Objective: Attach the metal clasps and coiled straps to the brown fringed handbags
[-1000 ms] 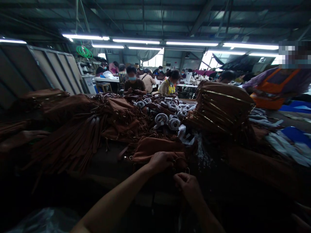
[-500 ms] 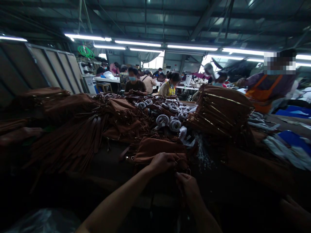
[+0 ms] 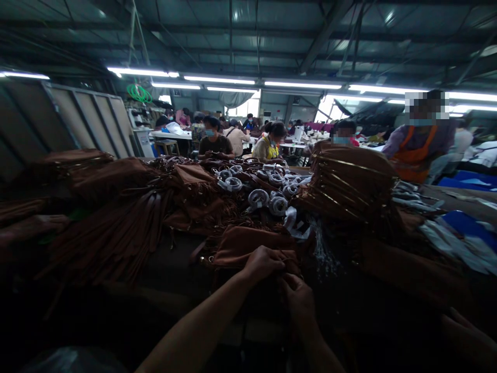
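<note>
A brown fringed bag (image 3: 248, 244) lies on the dark table in front of me, a gold-coloured ring showing at its left end. My left hand (image 3: 264, 265) is closed on the bag's near right edge, its fingers curled into the material. Just beside and below it, my right hand (image 3: 298, 296) is closed in a pinch, its fingertips close to those of the left. Whatever small part sits between the right fingers is hidden in the dark.
A stack of brown zippered bags (image 3: 349, 176) stands to the right. White-wrapped coiled straps (image 3: 259, 199) lie beyond my hands, with brown strips (image 3: 128, 228) at left. Clear plastic strings (image 3: 325, 248) lie nearby. Another person's hand (image 3: 466, 329) is at lower right; co-workers sit behind.
My hands have come closer together at the bag's right end. The ring seen earlier beside the right fingers is now covered. The standing person in the orange apron has shifted a little left in view.
</note>
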A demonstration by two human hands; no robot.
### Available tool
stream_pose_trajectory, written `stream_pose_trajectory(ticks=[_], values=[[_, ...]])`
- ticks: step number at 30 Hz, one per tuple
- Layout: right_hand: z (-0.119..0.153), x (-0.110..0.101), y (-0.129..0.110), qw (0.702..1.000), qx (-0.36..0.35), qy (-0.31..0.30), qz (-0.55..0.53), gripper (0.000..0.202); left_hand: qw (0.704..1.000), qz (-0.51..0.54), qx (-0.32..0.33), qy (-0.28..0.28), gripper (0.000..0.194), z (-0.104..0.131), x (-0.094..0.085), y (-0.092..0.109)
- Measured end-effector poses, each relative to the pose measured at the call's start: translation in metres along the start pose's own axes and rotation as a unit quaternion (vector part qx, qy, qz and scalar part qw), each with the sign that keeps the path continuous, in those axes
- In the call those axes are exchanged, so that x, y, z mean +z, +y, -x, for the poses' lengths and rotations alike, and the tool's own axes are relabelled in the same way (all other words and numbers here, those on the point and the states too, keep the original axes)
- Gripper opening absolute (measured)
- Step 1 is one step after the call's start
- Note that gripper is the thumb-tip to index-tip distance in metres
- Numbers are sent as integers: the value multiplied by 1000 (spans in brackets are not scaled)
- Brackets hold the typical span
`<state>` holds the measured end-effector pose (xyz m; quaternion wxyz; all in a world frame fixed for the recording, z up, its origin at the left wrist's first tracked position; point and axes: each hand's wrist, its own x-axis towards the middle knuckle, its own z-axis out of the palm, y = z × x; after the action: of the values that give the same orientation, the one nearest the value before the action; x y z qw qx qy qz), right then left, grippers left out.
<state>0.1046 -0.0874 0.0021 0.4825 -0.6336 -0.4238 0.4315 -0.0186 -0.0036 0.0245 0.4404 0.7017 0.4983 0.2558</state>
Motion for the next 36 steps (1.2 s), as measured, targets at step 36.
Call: stream_pose_trajectory(ticks=[36], values=[[-55,5,-43,921,-194,-12,337,36,848,-487,170,117,21,-151,-166,-5]])
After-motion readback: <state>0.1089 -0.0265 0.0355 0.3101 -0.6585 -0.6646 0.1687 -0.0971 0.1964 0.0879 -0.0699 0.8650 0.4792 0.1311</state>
